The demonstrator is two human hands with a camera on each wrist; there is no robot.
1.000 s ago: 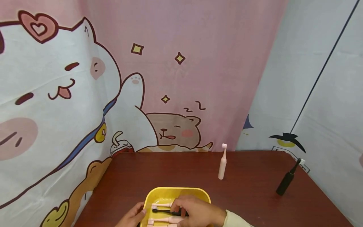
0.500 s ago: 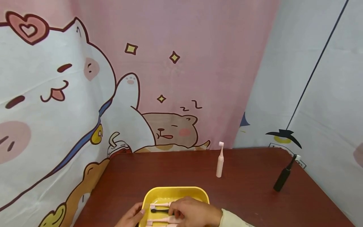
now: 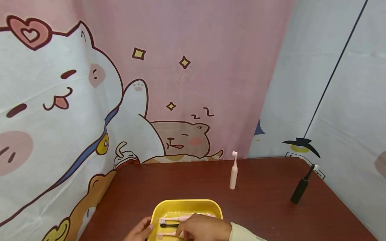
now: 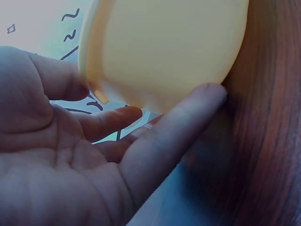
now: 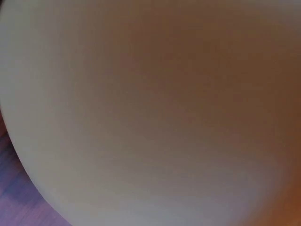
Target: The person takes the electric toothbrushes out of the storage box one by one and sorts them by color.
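My left hand [image 3: 139,230] holds the yellow tray [image 3: 187,202] at its left side, thumb by the rim. In the left wrist view, fingers of the left hand [image 4: 80,141] lie along the tray's outer wall [image 4: 174,42]. Inside the tray, my right hand [image 3: 205,228] has its fingers curled down around a pink electric toothbrush [image 3: 167,234], whose handle is mostly covered. Beside it lies a black electric toothbrush [image 3: 169,225], its handle under the hand. Another pink electric toothbrush [image 3: 181,218] lies farther back. A pale blur fills most of the right wrist view.
On the brown table [image 3: 187,179] a pink electric toothbrush [image 3: 233,177] stands upright behind the tray. A black electric toothbrush [image 3: 299,191] stands at the right, near the table's edge. Behind the table hangs a cartoon-printed curtain [image 3: 229,67].
My right hand has shifted from the black toothbrush toward the near pink one, uncovering more of the back pink toothbrush. The left hand stays at the tray. The head view has turned slightly.
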